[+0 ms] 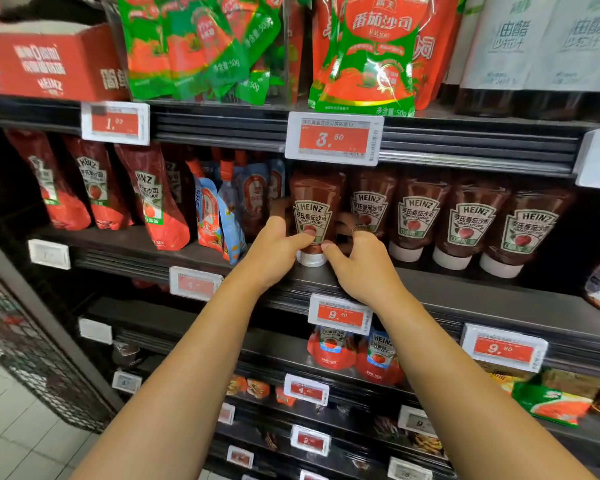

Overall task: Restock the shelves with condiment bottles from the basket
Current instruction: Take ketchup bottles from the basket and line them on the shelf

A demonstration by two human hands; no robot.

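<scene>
A Heinz ketchup bottle stands cap-down at the front of the middle shelf. My left hand grips its lower left side with the thumb on the label. My right hand holds the lower right side, thumb near the white cap; a ring shows on one finger. To the right stands a row of several matching Heinz bottles, also cap-down. The basket is not in view.
Red Heinz pouches and blue pouches fill the shelf's left part. Green-red sauce sachets hang above. Price tags line the shelf edges. Lower shelves hold more pouches. A mesh panel is at left.
</scene>
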